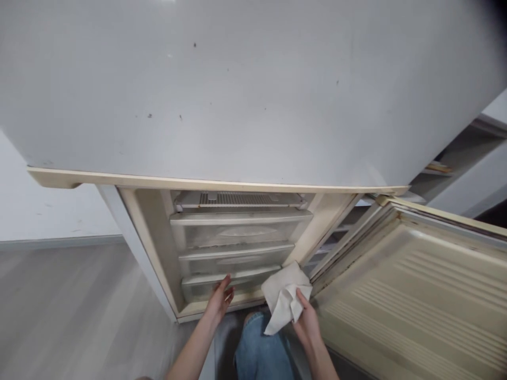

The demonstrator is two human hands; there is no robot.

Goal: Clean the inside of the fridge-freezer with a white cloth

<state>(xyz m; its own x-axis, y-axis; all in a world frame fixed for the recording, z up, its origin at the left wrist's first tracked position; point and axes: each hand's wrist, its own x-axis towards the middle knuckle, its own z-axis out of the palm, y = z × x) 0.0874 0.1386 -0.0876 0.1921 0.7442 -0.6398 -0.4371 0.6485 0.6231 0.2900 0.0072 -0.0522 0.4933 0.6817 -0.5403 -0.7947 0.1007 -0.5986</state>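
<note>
My right hand [307, 321] grips a crumpled white cloth [285, 295], which hangs down beside the lower right of the freezer opening. In front of the bottom drawer [249, 279], my left hand [220, 298] has its fingers apart and nothing in them. Whether its fingertips touch the drawer front, I cannot tell. Above it are a middle drawer [237, 253] and an upper drawer [241, 217], all with clear fronts and pushed in. A white ribbed shelf [241, 199] sits at the top of the compartment.
The open freezer door [415, 285] swings out to the right, with dirt along its seal. The closed upper fridge door [245, 105] fills the top of the view. Grey floor [79, 306] lies on the left. My knee in jeans [261, 348] is close below. Shelves stand behind on the right.
</note>
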